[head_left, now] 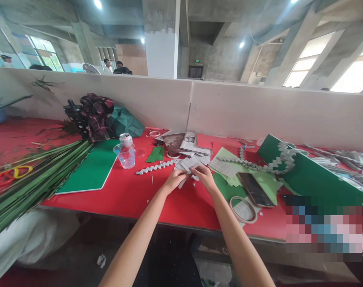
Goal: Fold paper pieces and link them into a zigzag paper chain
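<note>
My left hand [176, 179] and my right hand [202, 176] meet over the red tabletop [181, 205], fingertips pinched close together. A small piece of whitish paper [182, 183] shows under the left fingers; most of what lies between the fingertips is hidden. Just beyond the hands are loose printed paper pieces [191, 162]. Left of them lies a zigzag chain of folded paper [155, 167]. A longer folded-paper chain [281, 161] runs on the right, partly over a standing green board [313, 175].
Long green leaves [50, 175] overhang the left edge, beside scissors [21, 172] and a green board [88, 169]. A plastic cup [127, 158] stands near a can [126, 138]. A phone [255, 189] and a tape roll [243, 210] lie right. A white partition [244, 107] closes the back.
</note>
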`<act>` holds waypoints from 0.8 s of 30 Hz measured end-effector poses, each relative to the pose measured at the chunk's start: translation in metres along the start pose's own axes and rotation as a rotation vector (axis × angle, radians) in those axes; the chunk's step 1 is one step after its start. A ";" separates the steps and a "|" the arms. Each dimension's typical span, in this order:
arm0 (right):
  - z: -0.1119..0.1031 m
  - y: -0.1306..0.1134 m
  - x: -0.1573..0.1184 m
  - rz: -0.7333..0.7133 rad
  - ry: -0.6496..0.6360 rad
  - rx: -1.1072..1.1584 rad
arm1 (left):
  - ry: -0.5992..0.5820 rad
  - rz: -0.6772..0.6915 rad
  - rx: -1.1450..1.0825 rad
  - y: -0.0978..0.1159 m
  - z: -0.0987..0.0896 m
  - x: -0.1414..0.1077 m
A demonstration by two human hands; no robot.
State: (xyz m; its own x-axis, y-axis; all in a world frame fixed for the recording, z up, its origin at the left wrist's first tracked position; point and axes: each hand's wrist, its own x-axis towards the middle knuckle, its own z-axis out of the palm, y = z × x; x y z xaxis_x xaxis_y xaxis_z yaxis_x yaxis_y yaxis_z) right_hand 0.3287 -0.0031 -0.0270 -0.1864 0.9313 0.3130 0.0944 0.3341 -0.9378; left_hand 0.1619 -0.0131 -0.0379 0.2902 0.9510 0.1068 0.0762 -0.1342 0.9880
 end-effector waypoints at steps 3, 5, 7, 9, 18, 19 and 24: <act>0.000 0.001 0.000 0.005 -0.031 0.009 | -0.022 0.002 -0.016 -0.003 -0.001 0.002; 0.001 0.002 0.001 -0.001 -0.041 0.007 | -0.047 -0.008 -0.037 -0.005 -0.002 0.003; 0.001 0.003 0.002 -0.009 -0.043 0.004 | -0.057 -0.019 -0.049 -0.008 -0.001 0.005; 0.001 0.004 0.002 -0.012 -0.048 0.026 | -0.052 -0.026 -0.050 -0.009 -0.001 0.005; 0.003 0.012 0.001 0.007 -0.122 0.088 | -0.074 -0.014 -0.076 -0.008 0.000 0.004; 0.003 0.014 0.002 -0.006 -0.127 0.067 | -0.074 -0.016 -0.077 -0.008 0.000 0.004; 0.001 0.015 0.002 0.012 -0.165 0.088 | -0.075 -0.006 -0.100 -0.005 0.000 0.002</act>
State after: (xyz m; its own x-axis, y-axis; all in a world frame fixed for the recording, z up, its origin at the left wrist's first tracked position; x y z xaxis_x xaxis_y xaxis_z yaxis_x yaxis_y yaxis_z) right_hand 0.3284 0.0038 -0.0408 -0.3444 0.8963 0.2794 0.0135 0.3023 -0.9531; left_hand 0.1622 -0.0105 -0.0431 0.3611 0.9276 0.0955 -0.0162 -0.0962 0.9952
